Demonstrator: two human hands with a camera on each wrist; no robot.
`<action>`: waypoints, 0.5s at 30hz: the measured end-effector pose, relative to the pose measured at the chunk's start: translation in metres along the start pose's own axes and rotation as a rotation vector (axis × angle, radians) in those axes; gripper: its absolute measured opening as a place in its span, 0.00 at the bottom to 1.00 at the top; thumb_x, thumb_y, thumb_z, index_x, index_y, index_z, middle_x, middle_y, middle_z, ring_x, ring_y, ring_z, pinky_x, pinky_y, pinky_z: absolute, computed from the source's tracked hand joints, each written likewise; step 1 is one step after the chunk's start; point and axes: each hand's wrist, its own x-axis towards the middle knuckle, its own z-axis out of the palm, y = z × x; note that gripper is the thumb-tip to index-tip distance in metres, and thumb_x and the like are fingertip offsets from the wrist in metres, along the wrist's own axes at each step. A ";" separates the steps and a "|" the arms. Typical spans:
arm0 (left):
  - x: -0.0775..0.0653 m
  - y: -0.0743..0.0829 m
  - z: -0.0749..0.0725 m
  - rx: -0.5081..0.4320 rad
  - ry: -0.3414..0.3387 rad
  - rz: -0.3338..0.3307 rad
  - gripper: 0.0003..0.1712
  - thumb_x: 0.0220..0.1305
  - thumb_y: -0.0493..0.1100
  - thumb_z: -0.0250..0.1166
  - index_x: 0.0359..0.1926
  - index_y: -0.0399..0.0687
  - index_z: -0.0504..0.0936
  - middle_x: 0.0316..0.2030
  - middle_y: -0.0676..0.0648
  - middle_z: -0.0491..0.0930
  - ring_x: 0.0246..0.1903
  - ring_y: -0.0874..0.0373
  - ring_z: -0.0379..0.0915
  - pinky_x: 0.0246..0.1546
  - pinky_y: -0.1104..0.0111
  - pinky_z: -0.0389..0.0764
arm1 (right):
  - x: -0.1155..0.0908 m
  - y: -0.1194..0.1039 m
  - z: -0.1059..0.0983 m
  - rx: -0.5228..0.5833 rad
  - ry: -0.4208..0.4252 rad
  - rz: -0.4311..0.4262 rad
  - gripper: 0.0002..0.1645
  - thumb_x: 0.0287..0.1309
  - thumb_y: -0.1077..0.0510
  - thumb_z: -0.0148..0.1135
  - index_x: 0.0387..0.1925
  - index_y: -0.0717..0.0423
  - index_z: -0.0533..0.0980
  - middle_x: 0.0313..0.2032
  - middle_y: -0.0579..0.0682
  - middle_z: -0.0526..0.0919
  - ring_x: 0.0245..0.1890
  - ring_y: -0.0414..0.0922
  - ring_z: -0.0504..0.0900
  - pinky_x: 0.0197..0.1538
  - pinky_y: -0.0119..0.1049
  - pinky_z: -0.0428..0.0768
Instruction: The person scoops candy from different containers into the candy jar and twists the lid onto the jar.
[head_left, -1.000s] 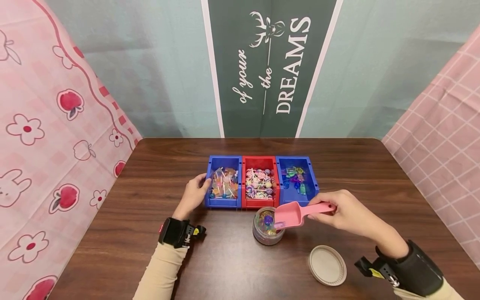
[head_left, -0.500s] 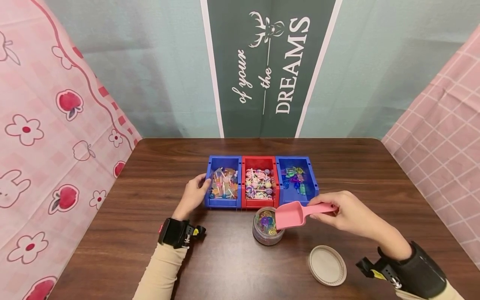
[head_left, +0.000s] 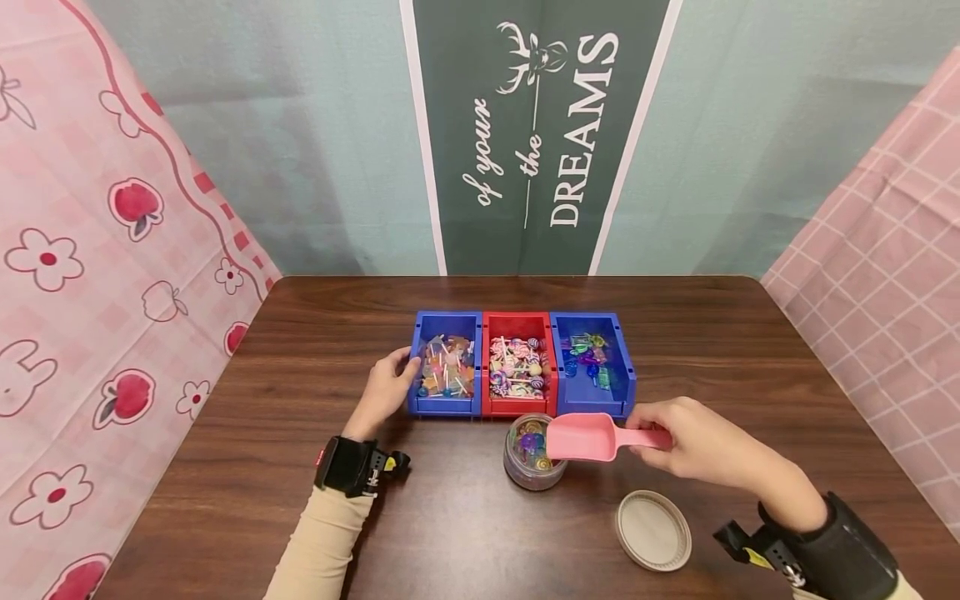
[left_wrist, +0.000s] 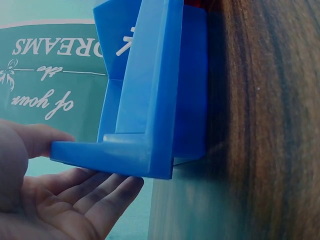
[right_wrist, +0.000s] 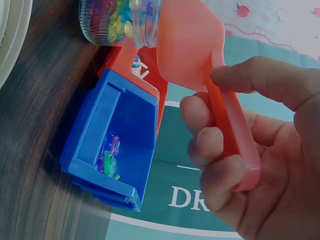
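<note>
My right hand (head_left: 693, 440) grips the handle of a pink scoop (head_left: 581, 437), whose blade overlaps the right rim of a clear jar (head_left: 531, 477) in the head view. Colourful translucent pieces fill the jar, and nothing shows on the blade. My left hand (head_left: 387, 392) pinches the left side wall of the left blue bin (left_wrist: 150, 90), thumb over its edge and fingers beneath. That bin contains small lollipops and other pieces. Beside it, the red bin (head_left: 517, 407) has striped lollipops. The right blue bin (head_left: 595, 407) has a few translucent pieces.
A round pale lid (head_left: 653, 531) lies on the brown wooden table (head_left: 450, 542), to the right of and nearer than the jar. A green and teal curtain (head_left: 330, 167) hangs behind the table. Pink patterned cloths (head_left: 112, 250) flank it.
A purple piece at the scoop's lip has left the blade over the jar. My right hand has turned the scoop and moved slightly toward me. The left hand has stayed put.
</note>
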 end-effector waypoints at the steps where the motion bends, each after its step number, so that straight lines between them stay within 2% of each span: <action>1: 0.000 0.000 0.000 0.000 0.000 0.002 0.24 0.70 0.40 0.50 0.59 0.24 0.68 0.52 0.27 0.76 0.50 0.42 0.73 0.55 0.48 0.75 | 0.000 0.000 0.001 0.002 -0.014 0.005 0.12 0.39 0.65 0.71 0.27 0.49 0.78 0.19 0.35 0.72 0.18 0.28 0.64 0.19 0.23 0.66; 8: -0.001 0.001 0.000 -0.008 0.000 -0.006 0.24 0.70 0.40 0.51 0.59 0.25 0.68 0.52 0.27 0.76 0.49 0.43 0.73 0.54 0.48 0.76 | -0.002 0.002 0.003 0.014 -0.080 0.019 0.08 0.45 0.64 0.68 0.31 0.53 0.80 0.20 0.36 0.75 0.18 0.28 0.64 0.20 0.23 0.68; 15: -0.001 0.002 0.000 -0.006 -0.001 -0.009 0.24 0.70 0.40 0.50 0.59 0.24 0.68 0.51 0.27 0.76 0.48 0.43 0.73 0.54 0.48 0.76 | -0.001 -0.001 -0.001 -0.014 -0.049 -0.015 0.04 0.51 0.62 0.65 0.32 0.56 0.81 0.21 0.38 0.77 0.20 0.28 0.67 0.21 0.26 0.73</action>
